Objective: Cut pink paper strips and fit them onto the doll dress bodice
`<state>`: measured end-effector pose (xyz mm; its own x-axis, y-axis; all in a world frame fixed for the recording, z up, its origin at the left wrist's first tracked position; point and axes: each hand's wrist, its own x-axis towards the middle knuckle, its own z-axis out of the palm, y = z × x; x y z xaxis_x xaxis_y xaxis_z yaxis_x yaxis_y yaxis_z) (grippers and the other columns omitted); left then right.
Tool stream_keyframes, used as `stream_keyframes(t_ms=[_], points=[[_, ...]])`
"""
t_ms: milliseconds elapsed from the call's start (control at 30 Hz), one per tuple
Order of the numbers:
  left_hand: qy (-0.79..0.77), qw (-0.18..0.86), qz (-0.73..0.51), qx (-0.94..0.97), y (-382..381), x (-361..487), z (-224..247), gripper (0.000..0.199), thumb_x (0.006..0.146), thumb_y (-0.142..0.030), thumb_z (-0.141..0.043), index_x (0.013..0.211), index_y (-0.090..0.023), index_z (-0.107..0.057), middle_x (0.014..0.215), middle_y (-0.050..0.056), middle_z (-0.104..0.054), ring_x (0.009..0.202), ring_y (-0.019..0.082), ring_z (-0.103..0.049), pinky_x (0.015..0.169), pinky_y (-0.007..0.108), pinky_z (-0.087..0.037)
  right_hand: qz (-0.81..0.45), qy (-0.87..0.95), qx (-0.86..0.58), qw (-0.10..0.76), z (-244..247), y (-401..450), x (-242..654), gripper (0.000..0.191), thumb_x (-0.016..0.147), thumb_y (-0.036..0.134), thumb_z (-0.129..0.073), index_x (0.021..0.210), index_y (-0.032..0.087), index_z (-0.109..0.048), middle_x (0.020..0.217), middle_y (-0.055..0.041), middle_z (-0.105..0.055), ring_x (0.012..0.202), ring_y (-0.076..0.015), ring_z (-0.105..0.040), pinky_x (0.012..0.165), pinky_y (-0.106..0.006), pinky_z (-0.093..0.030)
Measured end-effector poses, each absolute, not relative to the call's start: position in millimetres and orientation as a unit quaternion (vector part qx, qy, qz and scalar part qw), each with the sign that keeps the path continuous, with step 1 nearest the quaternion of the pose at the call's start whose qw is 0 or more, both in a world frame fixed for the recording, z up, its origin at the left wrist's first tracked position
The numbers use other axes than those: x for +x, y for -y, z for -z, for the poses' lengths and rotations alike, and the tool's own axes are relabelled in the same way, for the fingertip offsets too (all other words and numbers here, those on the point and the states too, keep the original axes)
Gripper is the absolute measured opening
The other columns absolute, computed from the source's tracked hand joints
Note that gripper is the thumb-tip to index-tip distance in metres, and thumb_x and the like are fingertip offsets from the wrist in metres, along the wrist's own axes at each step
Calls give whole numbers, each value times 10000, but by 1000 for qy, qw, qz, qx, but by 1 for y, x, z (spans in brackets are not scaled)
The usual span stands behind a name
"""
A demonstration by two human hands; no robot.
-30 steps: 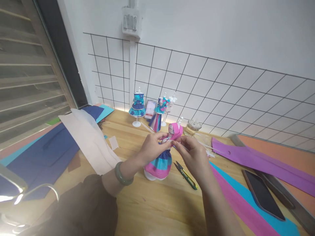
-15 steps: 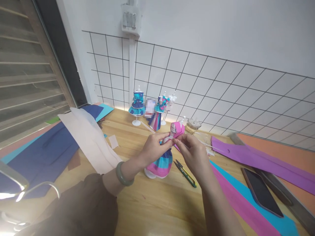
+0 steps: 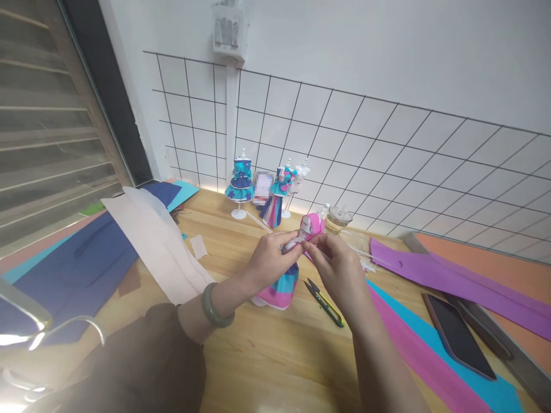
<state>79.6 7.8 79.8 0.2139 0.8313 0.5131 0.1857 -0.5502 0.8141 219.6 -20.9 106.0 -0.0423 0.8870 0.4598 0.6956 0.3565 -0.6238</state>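
A small white dress form wears a pink cloth piece (image 3: 317, 223) round its upper part and a skirt (image 3: 284, 287) banded in navy, turquoise and pink. It leans to the right. My left hand (image 3: 271, 255), with a green bangle (image 3: 210, 305) on the wrist, grips the form at its waist. My right hand (image 3: 342, 267) pinches the lower edge of the pink cloth close to my left fingertips. Green-and-yellow thread snips (image 3: 325, 304) lie just below my right hand. The fingertips partly hide the form's middle.
Dressed mini forms (image 3: 240, 186) stand at the back by the wire grid (image 3: 344, 123). Navy cloth (image 3: 77, 275) and pale pink cloth (image 3: 159, 246) lie left. Purple cloth (image 3: 451, 275), a phone (image 3: 460, 335) and a glass jar (image 3: 338, 217) are right.
The form's top has tipped slightly to the right and its skirt has swung a little left. Both hands keep their hold.
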Motion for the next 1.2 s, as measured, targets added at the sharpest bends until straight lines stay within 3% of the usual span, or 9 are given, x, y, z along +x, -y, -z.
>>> stream_keyframes(t_ms=[333,567,900,1067,1200], points=[[-351,283,-542,709,-11,81,-78,189,802,-262,-547,926,-193,-671,956,40,-626,906,164,-568,798,233,-426,-115,707,-564,411,-106,21,220,200,833,379,-500,764,206,-575,641,2,-568,578,-137,-484,537,-245,-365],[-347,276,-517,732,-10,80,-80,177,825,-226,-502,898,-185,-658,883,41,-637,850,163,-577,778,252,-435,-109,703,-574,406,-107,21,219,209,828,380,-506,732,204,-563,631,8,-560,574,-132,-476,526,-238,-346],[-359,171,-544,739,-14,82,-72,146,806,-223,-556,907,-219,-662,851,17,-663,857,154,-600,787,258,-464,-109,702,-570,413,-109,23,217,212,838,370,-501,728,202,-570,621,14,-547,578,-128,-469,533,-236,-345],[-384,145,-547,730,-17,80,-69,122,785,-250,-593,872,-211,-668,823,19,-666,826,159,-611,737,261,-481,-159,706,-548,420,-112,25,218,178,836,350,-515,763,199,-575,647,9,-542,596,-128,-465,550,-245,-352],[-405,129,-550,719,-19,76,-71,127,776,-290,-608,854,-209,-667,796,20,-670,794,165,-617,697,265,-486,-285,683,-485,466,-115,23,229,204,797,392,-572,750,195,-558,658,13,-510,576,-110,-442,516,-236,-337]])
